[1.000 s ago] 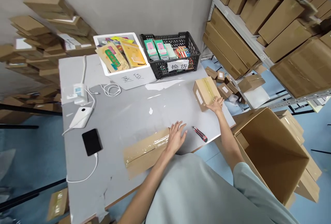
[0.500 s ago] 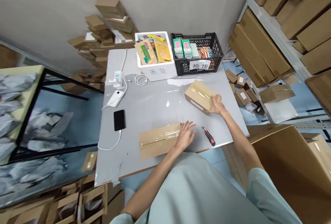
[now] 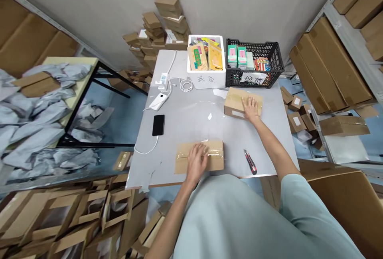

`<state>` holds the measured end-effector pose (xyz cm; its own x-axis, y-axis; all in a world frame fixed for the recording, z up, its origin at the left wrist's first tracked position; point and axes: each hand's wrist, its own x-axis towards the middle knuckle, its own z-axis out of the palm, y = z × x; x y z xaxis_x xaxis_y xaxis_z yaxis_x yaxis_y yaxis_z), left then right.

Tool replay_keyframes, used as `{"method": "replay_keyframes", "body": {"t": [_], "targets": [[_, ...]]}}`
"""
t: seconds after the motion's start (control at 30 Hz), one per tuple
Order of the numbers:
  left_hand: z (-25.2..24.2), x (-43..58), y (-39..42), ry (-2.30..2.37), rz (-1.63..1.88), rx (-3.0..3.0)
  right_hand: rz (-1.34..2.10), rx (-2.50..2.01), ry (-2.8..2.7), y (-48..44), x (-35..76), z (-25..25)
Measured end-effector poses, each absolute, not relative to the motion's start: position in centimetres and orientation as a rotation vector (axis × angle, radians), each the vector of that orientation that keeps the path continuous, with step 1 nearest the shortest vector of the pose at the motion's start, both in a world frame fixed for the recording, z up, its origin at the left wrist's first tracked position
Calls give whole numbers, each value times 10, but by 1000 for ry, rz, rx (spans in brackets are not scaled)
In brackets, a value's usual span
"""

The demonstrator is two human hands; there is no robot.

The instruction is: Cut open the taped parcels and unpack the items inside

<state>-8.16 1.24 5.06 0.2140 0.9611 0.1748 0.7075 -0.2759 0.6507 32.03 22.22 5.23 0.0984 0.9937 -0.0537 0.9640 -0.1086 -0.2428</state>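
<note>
My left hand [image 3: 196,162] lies on top of a taped cardboard box [image 3: 216,158] at the table's front edge, fingers stretched over the clear tape. Farther back on the right, my right hand [image 3: 250,108] rests with spread fingers on a second cardboard box [image 3: 234,100], which has a strip of tape along its top and a white label on its near side. Neither hand is wrapped round its box. A red and black utility knife [image 3: 250,162] lies on the table between my right forearm and the near box.
On the grey table [image 3: 185,111] stand a white foam bin [image 3: 208,80] of packets and a black crate [image 3: 233,77] of small boxes. A phone [image 3: 158,125], cables and a power strip [image 3: 158,101] lie left. Shelves flank the table; open cartons [image 3: 116,207] crowd the floor.
My left hand has moved left onto the middle of the near box. The far box has been turned straighter and pushed back, and my right hand now lies on its top.
</note>
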Motion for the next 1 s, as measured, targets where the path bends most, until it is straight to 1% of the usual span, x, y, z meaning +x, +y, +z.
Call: {"method": "replay_keyframes", "body": {"t": [0.13, 0.2, 0.27, 0.33, 0.47, 0.6, 0.67, 0.77, 0.9, 1.0], "targets": [[42, -126, 2, 1736, 829, 1919, 226, -2274, -1687, 245, 329, 59], [37, -144, -2, 1816, 861, 1844, 198, -2305, -1599, 239, 323, 55], [32, -157, -4, 1890, 897, 1751, 183, -2316, -1565, 214, 311, 43], [27, -168, -3, 1938, 906, 1657, 224, -2331, -1538, 170, 297, 21], [19, -179, 11, 1937, 823, 1507, 517, -2480, -1393, 49, 272, -28], [14, -176, 30, 1825, 788, 1386, 698, -2605, -1226, -59, 253, -56], [10, -168, 35, 1731, 812, 1404, 736, -2623, -1213, -90, 245, -59], [3, -153, 36, 1628, 821, 1417, 762, -2628, -1210, -105, 240, -55], [-6, -135, 30, 1539, 785, 1451, 726, -2650, -1229, -87, 249, -39], [-9, -131, 31, 1401, 783, 1574, 628, -2637, -1307, -66, 263, -14]]}}
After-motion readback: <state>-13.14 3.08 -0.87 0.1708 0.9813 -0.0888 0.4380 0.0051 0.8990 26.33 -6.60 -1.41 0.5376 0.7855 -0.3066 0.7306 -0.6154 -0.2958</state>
